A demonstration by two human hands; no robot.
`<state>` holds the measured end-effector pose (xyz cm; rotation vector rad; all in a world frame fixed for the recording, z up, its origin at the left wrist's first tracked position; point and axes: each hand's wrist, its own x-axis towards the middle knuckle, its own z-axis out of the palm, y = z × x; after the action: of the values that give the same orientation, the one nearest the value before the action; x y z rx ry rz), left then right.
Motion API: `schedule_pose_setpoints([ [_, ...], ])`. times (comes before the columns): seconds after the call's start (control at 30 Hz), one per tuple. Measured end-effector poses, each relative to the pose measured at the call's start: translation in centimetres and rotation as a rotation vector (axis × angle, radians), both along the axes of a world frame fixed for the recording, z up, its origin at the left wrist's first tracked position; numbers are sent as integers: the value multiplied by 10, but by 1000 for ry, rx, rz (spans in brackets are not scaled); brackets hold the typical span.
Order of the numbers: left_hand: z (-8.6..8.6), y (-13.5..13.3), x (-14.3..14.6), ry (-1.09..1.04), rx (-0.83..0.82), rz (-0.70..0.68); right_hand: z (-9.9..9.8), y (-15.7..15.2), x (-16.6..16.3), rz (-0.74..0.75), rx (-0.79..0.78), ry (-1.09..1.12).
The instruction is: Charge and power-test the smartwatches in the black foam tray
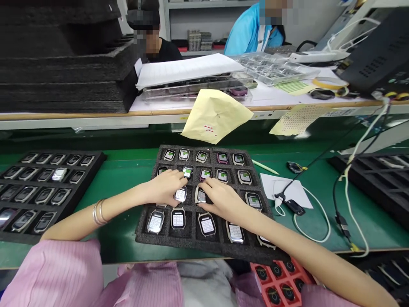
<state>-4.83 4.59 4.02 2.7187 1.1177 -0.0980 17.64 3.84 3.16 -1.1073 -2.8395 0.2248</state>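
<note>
**Two lit watches under your hands, third row of the foam tray**

- Obscured: your left hand (168, 187) and your right hand (220, 198) cover several cells of the foam tray (182, 241); your right forearm cuts off its near-right watch. Screen text: too small to read.
- Hands: your left thumb and fingers bracket the left watch (181, 194), your right ones the right watch (201, 195); whether either grips, you cannot tell.
- Watches: mid-tray, third row from the foam tray's far edge; rounded rectangles, pale cases, dark-bordered bright screens.
- Materials: foam tray black, grainy, square-celled. Left of it, a second black tray (76, 196) of watches; beyond it, a creased yellow sheet (217, 115) with red dots.
</note>
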Motion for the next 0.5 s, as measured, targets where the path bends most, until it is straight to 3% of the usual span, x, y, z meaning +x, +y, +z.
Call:
schedule_pose_setpoints([
  [0.1, -6, 5, -10, -441, -226, 107, 2, -1, 16, -39, -220, 268],
  [0.2, -6, 5, -11, -948, -605, 285, 13, -2, 30, -120, -691, 754],
  [0.27, -1, 2, -5, -1230, -789, 360, 22, -3, 34, -187, -904, 1014],
  [0.37, 12, -3, 10, -1458, -886, 353, 33, -5, 31, -291, -981, 1270],
  [0.5, 21, -10, 26, -1534, -1036, 319, 35, -11, 26, -353, -1003, 1277],
])
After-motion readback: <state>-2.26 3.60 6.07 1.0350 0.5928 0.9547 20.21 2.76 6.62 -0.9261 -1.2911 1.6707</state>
